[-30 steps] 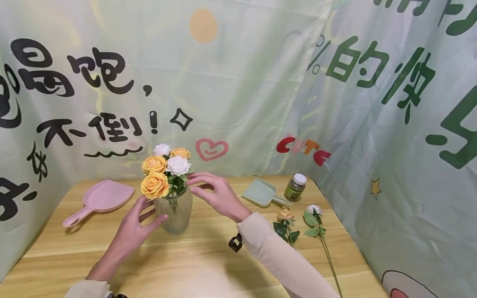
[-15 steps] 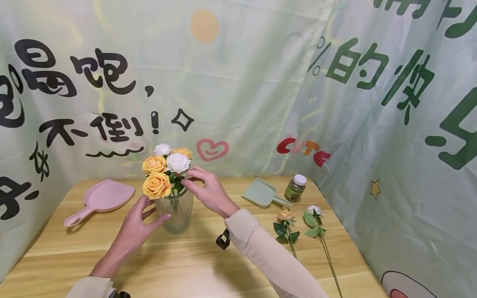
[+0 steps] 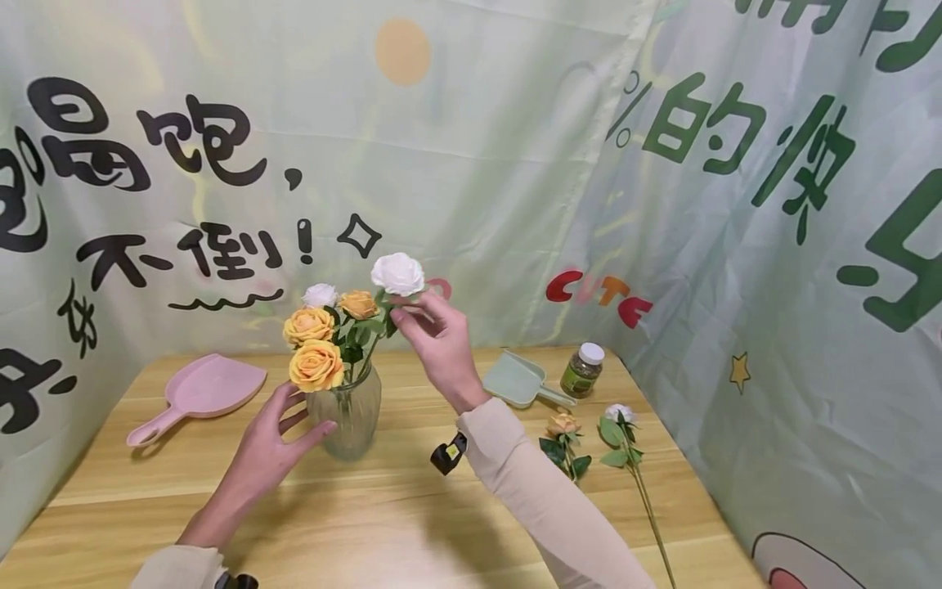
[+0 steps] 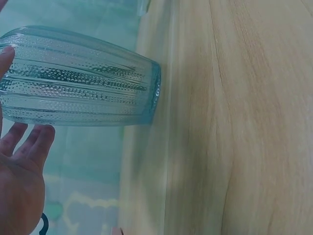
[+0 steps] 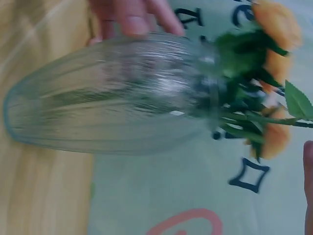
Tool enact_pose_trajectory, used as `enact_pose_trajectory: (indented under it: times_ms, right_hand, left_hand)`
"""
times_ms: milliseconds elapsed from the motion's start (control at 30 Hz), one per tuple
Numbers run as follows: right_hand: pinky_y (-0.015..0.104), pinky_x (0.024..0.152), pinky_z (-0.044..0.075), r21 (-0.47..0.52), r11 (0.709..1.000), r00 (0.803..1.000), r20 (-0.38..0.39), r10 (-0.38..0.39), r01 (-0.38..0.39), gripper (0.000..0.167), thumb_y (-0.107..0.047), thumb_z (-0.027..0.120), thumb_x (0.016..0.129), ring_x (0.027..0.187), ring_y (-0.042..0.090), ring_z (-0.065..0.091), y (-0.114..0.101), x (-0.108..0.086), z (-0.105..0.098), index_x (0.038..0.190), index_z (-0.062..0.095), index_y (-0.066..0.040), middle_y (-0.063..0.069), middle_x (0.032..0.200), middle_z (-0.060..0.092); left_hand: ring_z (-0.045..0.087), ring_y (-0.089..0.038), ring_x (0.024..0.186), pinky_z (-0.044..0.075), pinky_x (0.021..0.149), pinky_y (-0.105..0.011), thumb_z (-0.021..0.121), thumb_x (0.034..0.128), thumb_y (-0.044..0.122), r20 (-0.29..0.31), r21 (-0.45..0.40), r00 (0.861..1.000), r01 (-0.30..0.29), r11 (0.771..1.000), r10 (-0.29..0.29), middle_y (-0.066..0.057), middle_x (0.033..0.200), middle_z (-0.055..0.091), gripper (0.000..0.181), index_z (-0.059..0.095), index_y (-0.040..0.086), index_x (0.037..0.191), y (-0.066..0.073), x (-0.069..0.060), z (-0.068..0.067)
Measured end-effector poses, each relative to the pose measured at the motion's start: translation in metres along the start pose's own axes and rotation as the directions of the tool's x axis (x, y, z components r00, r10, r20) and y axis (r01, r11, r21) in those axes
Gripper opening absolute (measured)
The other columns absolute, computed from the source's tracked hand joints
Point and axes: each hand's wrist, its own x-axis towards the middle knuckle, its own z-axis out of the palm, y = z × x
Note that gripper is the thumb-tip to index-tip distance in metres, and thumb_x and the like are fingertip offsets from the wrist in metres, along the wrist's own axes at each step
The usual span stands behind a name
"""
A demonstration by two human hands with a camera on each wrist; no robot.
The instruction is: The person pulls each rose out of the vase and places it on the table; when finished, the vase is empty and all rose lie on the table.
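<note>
A ribbed glass vase (image 3: 344, 421) stands upright on the table, holding orange roses (image 3: 316, 365) and a small white rose (image 3: 320, 295). My right hand (image 3: 444, 348) pinches the stem of a large white rose (image 3: 398, 274) just under its bloom; the bloom is raised above the others, and its stem (image 5: 266, 119) still runs into the vase mouth. My left hand (image 3: 268, 450) curves around the vase's left side, thumb in front. In the left wrist view its fingers (image 4: 41, 142) lie along the glass (image 4: 78, 78).
A pink dustpan (image 3: 213, 388) lies at the left. Right of the vase are a pale green dustpan (image 3: 513, 379) and a white-lidded jar (image 3: 581, 372). Nearer, an orange rose (image 3: 563, 425) and a white rose (image 3: 620, 415) lie on the table (image 3: 353, 540). Printed cloth hangs behind.
My right hand has moved from the vase's flowers up and to the right, lifting the large white rose away from the bunch. My left hand has stayed at the vase.
</note>
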Motion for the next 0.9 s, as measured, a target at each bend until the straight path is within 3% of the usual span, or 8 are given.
enact_pose_trajectory:
  times_ms: [133,233,367,533,633,733,800,900]
  right_hand:
    - [0.037,0.108,0.065,0.061,0.997,0.992,-0.122,-0.045,0.053,0.023,0.002,0.07,0.101,0.119,0.019,0.073,-0.011,0.01,-0.014,0.122,0.07,0.012,0.019,0.13,0.074]
    - [0.034,0.104,0.067,0.123,0.988,0.974,-0.215,-0.07,0.098,0.014,0.003,0.071,0.101,0.112,0.015,0.075,-0.02,0.017,-0.025,0.113,0.076,-0.002,0.006,0.12,0.078]
    - [0.03,0.1,0.067,0.214,0.964,0.944,-0.319,-0.085,0.159,0.032,0.007,0.068,0.101,0.107,0.015,0.076,-0.032,0.024,-0.042,0.106,0.079,-0.023,-0.003,0.116,0.077]
    - [0.025,0.092,0.065,0.225,0.957,0.918,-0.388,-0.086,0.185,0.034,0.01,0.067,0.101,0.11,0.014,0.074,-0.043,0.022,-0.072,0.107,0.08,-0.022,0.0,0.121,0.075]
    - [0.024,0.095,0.063,0.173,0.98,0.937,-0.347,-0.031,0.097,0.028,0.005,0.068,0.103,0.119,0.015,0.071,-0.044,0.012,-0.09,0.112,0.078,-0.019,0.0,0.129,0.071]
    - [0.023,0.099,0.062,0.081,0.995,0.962,-0.261,0.083,-0.064,0.021,-0.002,0.069,0.105,0.123,0.017,0.07,-0.041,-0.002,-0.105,0.12,0.076,-0.015,0.001,0.135,0.069]
    - [0.023,0.1,0.063,0.011,0.985,0.964,-0.202,0.172,-0.173,0.021,-0.005,0.07,0.105,0.122,0.017,0.07,-0.036,-0.012,-0.114,0.126,0.074,-0.009,0.004,0.135,0.07]
    - [0.025,0.101,0.064,-0.091,0.946,0.947,-0.12,0.299,-0.31,0.028,-0.007,0.07,0.106,0.118,0.018,0.071,-0.026,-0.031,-0.126,0.133,0.07,-0.002,0.011,0.137,0.071]
  left_hand:
    - [0.051,-0.05,0.148,0.055,0.115,-0.056,0.083,0.1002,0.033,0.003,0.006,1.0,0.011,1.0,-0.011,-0.024,0.167,0.042,0.088,0.033,0.011,0.169,0.0,0.0,0.0]
    - [0.051,-0.052,0.147,0.055,0.114,-0.058,0.082,0.1005,0.035,0.004,0.011,1.0,0.025,1.0,-0.025,-0.026,0.167,0.041,0.089,0.032,0.011,0.169,0.001,0.0,0.0]
    - [0.052,-0.055,0.146,0.056,0.113,-0.061,0.081,0.1011,0.038,0.008,0.008,0.999,0.041,0.999,-0.041,-0.029,0.168,0.04,0.089,0.031,0.01,0.169,0.002,0.0,0.0]
    - [0.051,-0.054,0.147,0.057,0.114,-0.059,0.08,0.1014,0.041,0.014,0.001,0.999,0.043,0.999,-0.043,-0.027,0.169,0.039,0.09,0.03,0.011,0.17,0.0,-0.001,0.001]
    - [0.051,-0.054,0.147,0.057,0.113,-0.058,0.08,0.1014,0.041,0.01,-0.001,0.999,0.047,0.999,-0.047,-0.027,0.169,0.039,0.09,0.029,0.012,0.171,-0.002,-0.001,0.0]
    - [0.051,-0.055,0.146,0.057,0.113,-0.06,0.08,0.1015,0.04,0.006,-0.005,0.999,0.051,0.999,-0.051,-0.028,0.169,0.039,0.091,0.029,0.012,0.171,-0.002,-0.001,-0.001]
    - [0.051,-0.057,0.145,0.058,0.112,-0.061,0.08,0.1016,0.04,0.006,-0.003,0.999,0.051,0.999,-0.051,-0.029,0.169,0.039,0.091,0.028,0.011,0.171,-0.002,-0.001,-0.002]
    - [0.05,-0.056,0.147,0.057,0.113,-0.061,0.08,0.1018,0.04,0.012,-0.004,0.999,0.045,0.999,-0.045,-0.029,0.169,0.038,0.092,0.028,0.011,0.171,-0.001,-0.001,0.0]
